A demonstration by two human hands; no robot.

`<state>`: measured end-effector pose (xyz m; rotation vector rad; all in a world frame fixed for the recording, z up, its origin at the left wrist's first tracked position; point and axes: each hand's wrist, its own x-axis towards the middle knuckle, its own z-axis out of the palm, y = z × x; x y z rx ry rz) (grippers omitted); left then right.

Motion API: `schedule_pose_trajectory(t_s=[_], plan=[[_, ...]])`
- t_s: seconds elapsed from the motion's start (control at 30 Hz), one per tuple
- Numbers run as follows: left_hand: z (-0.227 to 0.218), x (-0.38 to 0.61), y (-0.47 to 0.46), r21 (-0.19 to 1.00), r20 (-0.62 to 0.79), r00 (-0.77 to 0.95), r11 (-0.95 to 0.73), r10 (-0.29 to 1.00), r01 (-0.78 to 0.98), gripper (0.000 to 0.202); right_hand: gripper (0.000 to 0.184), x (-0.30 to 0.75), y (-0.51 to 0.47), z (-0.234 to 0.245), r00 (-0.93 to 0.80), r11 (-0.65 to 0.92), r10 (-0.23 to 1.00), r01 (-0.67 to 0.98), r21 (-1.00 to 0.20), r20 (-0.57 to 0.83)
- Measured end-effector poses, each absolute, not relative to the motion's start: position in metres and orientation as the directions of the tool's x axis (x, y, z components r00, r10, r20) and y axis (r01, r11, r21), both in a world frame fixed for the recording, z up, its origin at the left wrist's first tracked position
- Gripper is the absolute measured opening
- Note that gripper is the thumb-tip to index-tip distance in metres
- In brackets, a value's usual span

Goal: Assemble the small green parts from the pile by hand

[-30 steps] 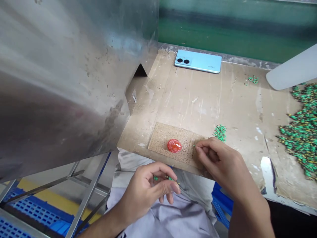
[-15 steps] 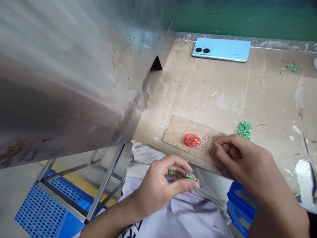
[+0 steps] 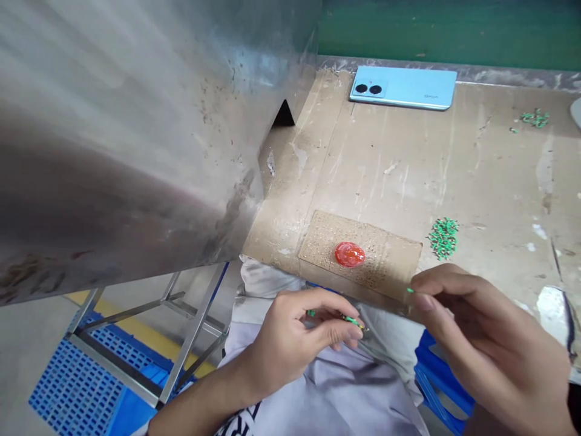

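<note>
My left hand (image 3: 297,339) is over my lap, below the table edge, its fingers closed on a few small green parts (image 3: 349,319). My right hand (image 3: 481,339) hovers at the table's front edge, thumb and forefinger pinching one tiny green part (image 3: 410,290). Just beyond it lies a pitted cardboard pad (image 3: 385,260) with a red blob (image 3: 349,254) on it. A small heap of green parts (image 3: 443,237) lies right of the pad.
A large metal hopper (image 3: 136,121) fills the left side and overhangs the table. A light blue phone (image 3: 403,88) lies face down at the back. A few green parts (image 3: 534,117) sit at the far right. Blue crates (image 3: 82,393) and a metal frame are on the floor.
My right hand has pulled back from the pad towards me and to the right, still pinching a green part. The left hand barely moved. The view shifted left earlier.
</note>
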<state>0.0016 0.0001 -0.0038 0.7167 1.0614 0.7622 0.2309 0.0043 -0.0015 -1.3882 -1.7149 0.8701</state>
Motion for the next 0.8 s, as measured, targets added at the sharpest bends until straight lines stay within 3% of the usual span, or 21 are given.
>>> schedule_pose_trajectory(t_s=[0.27, 0.63, 0.8], plan=[[0.002, 0.001, 0.002, 0.776, -0.535, 0.270, 0.592, 0.801, -0.220, 0.024, 0.015, 0.207, -0.021, -0.011, -0.123, 0.141, 0.986, 0.226, -0.964, 0.115], [0.001, 0.001, 0.003, 0.889, -0.363, 0.246, 0.413, 0.899, -0.196, 0.026, 0.009, 0.196, -0.020, -0.008, -0.190, 0.073, 0.981, 0.268, -0.961, 0.022], [-0.002, -0.003, 0.003, 0.836, -0.360, 0.324, 0.457, 0.875, -0.304, 0.017, 0.009, 0.191, -0.019, -0.007, -0.150, 0.042, 0.989, 0.242, -0.969, 0.005]])
